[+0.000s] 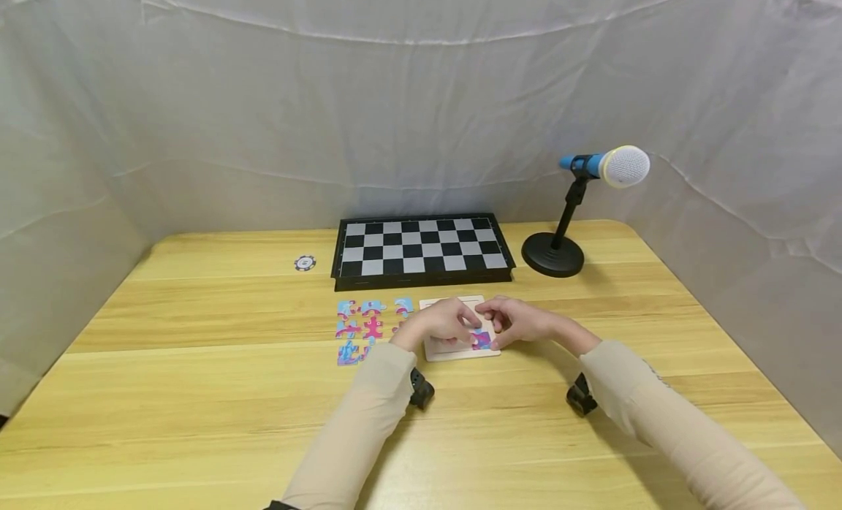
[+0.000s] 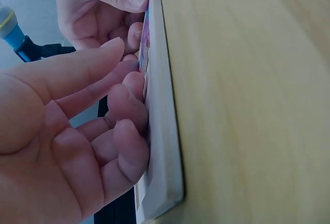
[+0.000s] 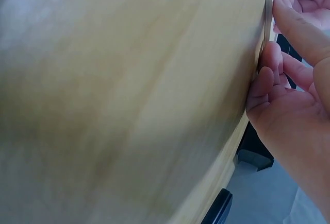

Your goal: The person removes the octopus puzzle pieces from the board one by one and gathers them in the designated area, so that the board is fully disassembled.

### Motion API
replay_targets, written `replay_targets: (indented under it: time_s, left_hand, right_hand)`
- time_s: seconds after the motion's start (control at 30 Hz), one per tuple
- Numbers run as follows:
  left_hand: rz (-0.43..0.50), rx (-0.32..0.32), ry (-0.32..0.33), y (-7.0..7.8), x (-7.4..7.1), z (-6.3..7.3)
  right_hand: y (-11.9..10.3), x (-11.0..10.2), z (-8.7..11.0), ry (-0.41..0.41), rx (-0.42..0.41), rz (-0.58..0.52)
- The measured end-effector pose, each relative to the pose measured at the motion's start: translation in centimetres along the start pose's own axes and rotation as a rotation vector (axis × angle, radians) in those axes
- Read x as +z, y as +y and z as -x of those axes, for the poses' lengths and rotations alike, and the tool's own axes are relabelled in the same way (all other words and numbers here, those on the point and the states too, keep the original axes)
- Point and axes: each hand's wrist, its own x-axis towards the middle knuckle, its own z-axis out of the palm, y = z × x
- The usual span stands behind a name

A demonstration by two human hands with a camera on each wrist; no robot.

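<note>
In the head view, a pale wooden puzzle tray (image 1: pixel 460 355) lies flat on the table, with a purple-and-pink puzzle piece (image 1: pixel 482 340) in its near right part. My left hand (image 1: pixel 442 321) reaches over the tray from the left. In the left wrist view, its loosely bent fingers (image 2: pixel 131 149) rest on the tray, and the thumb stands off the surface. From the right, my right hand (image 1: pixel 522 322) touches the piece with its thumb, its other fingers (image 3: pixel 262 85) at the tray's edge. Left of the tray lie several loose puzzle pieces (image 1: pixel 373 327), partly hidden by the left hand.
A black-and-white checkerboard box (image 1: pixel 421 248) stands behind the tray. At its right is a blue microphone (image 1: pixel 621 166) on a black stand (image 1: pixel 552 254). One poker chip (image 1: pixel 305 263) lies at the back left. Grey cloth (image 1: pixel 368 115) hangs behind the wooden table (image 1: pixel 197 422).
</note>
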Motion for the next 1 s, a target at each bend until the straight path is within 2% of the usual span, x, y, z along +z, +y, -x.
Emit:
replay_targets:
  time_s: [0.33, 0.63, 1.0]
  left_hand:
    - [0.030, 0.023, 0.039, 0.09, -0.05, 0.03]
    - [0.070, 0.036, 0.062, 0.24, 0.03, -0.08]
    - [0.047, 0.079, 0.108, 0.30, 0.30, -0.43]
  right_hand:
    - [0.04, -0.02, 0.09, 0.000, -0.029, 0.022]
    - [0.13, -0.10, 0.05, 0.006, -0.023, 0.038]
    - [0.02, -0.19, 0.05, 0.001, -0.043, 0.046]
